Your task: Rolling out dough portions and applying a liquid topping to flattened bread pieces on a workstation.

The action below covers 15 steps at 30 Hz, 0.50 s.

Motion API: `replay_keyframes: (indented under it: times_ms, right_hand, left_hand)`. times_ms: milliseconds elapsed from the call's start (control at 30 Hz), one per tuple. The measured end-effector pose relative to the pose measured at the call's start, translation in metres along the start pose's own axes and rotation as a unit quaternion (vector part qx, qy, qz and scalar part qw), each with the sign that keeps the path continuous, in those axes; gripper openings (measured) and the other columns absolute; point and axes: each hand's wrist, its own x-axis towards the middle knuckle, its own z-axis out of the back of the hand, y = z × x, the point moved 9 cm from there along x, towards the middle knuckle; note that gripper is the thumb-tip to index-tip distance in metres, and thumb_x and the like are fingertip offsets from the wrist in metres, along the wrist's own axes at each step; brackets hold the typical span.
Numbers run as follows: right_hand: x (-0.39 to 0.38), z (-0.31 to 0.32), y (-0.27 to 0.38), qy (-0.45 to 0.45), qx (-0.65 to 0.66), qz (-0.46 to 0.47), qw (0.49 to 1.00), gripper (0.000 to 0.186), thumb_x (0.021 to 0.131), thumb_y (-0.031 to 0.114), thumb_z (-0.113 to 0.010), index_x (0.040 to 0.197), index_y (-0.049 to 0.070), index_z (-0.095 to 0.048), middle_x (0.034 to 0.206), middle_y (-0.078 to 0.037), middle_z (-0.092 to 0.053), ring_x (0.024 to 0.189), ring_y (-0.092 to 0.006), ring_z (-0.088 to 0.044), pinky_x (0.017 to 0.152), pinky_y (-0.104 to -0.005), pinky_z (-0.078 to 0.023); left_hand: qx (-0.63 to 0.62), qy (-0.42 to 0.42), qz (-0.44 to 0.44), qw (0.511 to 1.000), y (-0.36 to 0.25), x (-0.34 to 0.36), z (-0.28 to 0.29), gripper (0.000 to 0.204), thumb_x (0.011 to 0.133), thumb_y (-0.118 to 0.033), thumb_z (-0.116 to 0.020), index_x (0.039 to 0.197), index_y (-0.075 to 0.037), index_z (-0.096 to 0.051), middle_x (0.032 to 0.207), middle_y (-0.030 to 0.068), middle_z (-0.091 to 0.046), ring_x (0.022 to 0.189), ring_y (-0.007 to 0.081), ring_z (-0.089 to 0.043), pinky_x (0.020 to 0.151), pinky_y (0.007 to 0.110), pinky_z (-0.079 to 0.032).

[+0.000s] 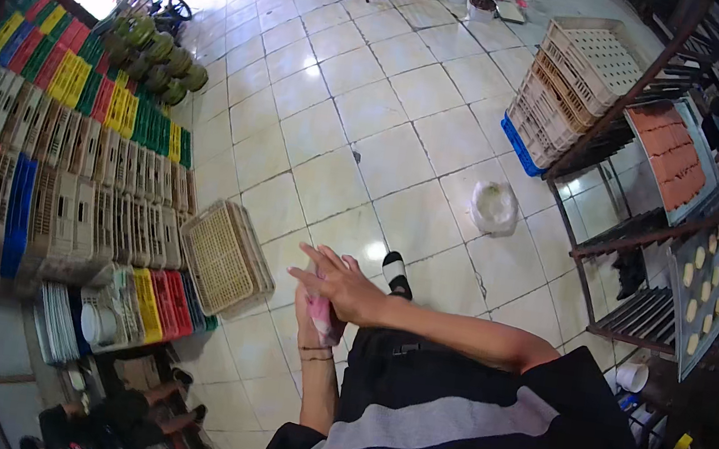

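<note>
In front of my body, over the tiled floor, both hands meet around a small pink-and-white crumpled thing (319, 318). It looks soft, like cloth or thin plastic, but its exact kind I cannot make out. My left hand (307, 311), with a thin band at the wrist, is closed around its lower side and mostly hidden behind it. Across the top lies my right hand (352, 293), its fingers stretched out and spread over the thing and the left fingers.
Stacked crates (57, 219) line the left, with a tan crate (226, 261) standing out. Green gas cylinders (154, 53) sit beyond. On the right are crates (577, 81), a white bag (494, 209) and racks with a tray of pieces (700, 300). People are partly visible at lower left and far right.
</note>
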Motion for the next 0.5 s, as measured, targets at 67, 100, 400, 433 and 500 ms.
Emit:
replay_keyframes:
  times_ms: [67, 100, 400, 433, 500]
  right_hand:
    - [0.004, 0.027, -0.004, -0.072, 0.131, 0.065, 0.987, 0.074, 0.089, 0.009, -0.066, 0.158, 0.02, -0.039, 0.168, -0.019, -0.02, 0.153, -0.0426, -0.024, 0.118, -0.0625, -0.028]
    - [-0.001, 0.046, -0.003, -0.039, 0.212, 0.046, 0.975, 0.075, 0.091, 0.013, -0.069, 0.158, 0.019, -0.037, 0.169, -0.018, -0.019, 0.154, -0.0401, -0.024, 0.117, -0.0607, -0.03]
    - [-0.025, 0.082, -0.117, -0.449, 0.504, -0.229, 0.702, 0.05, 0.101, 0.026, -0.066, 0.141, 0.005, -0.045, 0.125, -0.006, -0.057, 0.108, -0.0163, -0.058, 0.095, -0.0303, -0.049]
    - [-0.027, 0.089, -0.133, -0.473, 0.469, -0.219, 0.713, 0.042, 0.1, 0.026, -0.067, 0.132, 0.003, -0.051, 0.118, -0.006, -0.06, 0.104, -0.016, -0.06, 0.09, -0.0299, -0.049]
    - [-0.025, 0.129, -0.171, -0.458, 0.322, -0.248, 0.79, 0.026, 0.098, 0.022, -0.066, 0.111, -0.001, -0.064, 0.09, -0.007, -0.066, 0.087, -0.0136, -0.063, 0.074, -0.0317, -0.049]
  left_hand:
    - [0.241, 0.059, -0.127, 0.96, -0.037, 0.026, -0.001, 0.054, 0.107, -0.044, -0.044, 0.143, -0.004, -0.051, 0.131, 0.0123, -0.061, 0.116, 0.0255, -0.062, 0.098, 0.041, -0.052]
    - [0.113, 0.151, -0.085, 0.978, -0.045, 0.06, 0.012, 0.058, 0.105, -0.048, -0.042, 0.141, -0.003, -0.051, 0.127, 0.0138, -0.063, 0.115, 0.0274, -0.063, 0.097, 0.044, -0.053]
    - [0.189, 0.231, 0.038, 0.954, 0.054, 0.134, -0.066, 0.059, 0.107, -0.033, -0.043, 0.157, -0.003, -0.034, 0.154, 0.014, -0.045, 0.144, 0.029, -0.041, 0.12, 0.043, -0.034]
    - [0.244, 0.257, 0.021, 0.935, 0.057, 0.12, -0.086, 0.059, 0.106, -0.03, -0.045, 0.157, -0.003, -0.034, 0.155, 0.0143, -0.043, 0.144, 0.0294, -0.041, 0.119, 0.043, -0.034]
    - [0.345, 0.298, -0.037, 0.889, 0.053, 0.098, -0.129, 0.059, 0.104, -0.023, -0.049, 0.157, -0.002, -0.033, 0.157, 0.0149, -0.04, 0.144, 0.0303, -0.04, 0.119, 0.043, -0.035]
